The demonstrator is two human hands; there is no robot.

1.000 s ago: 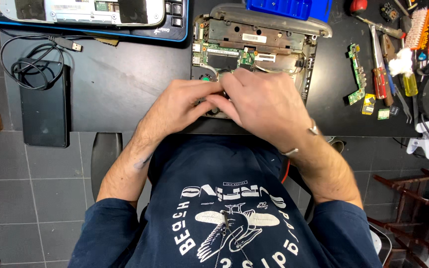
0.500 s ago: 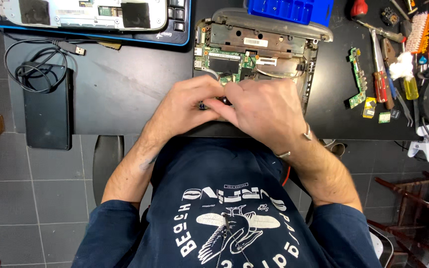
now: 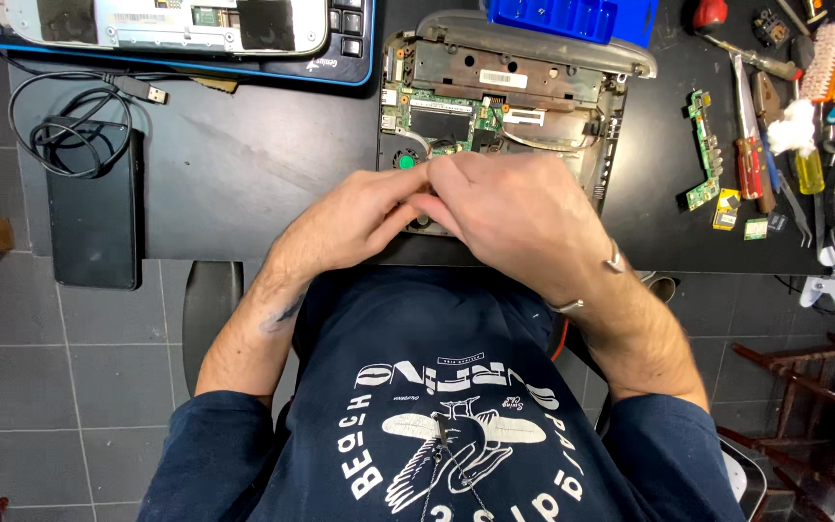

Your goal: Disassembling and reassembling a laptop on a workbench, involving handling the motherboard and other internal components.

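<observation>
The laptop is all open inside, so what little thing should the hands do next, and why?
Probably lift the fingertips a little to check the spot they cover. Both the left hand and the right hand meet at the near edge of the open laptop, beside the small fan, and they hide whatever they are pinching. What it is cannot be told from here.

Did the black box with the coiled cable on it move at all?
No. The black box lies where it was, at the desk's left front edge, overhanging it, with the cable on its far end. Only the camera shifted slightly.
</observation>
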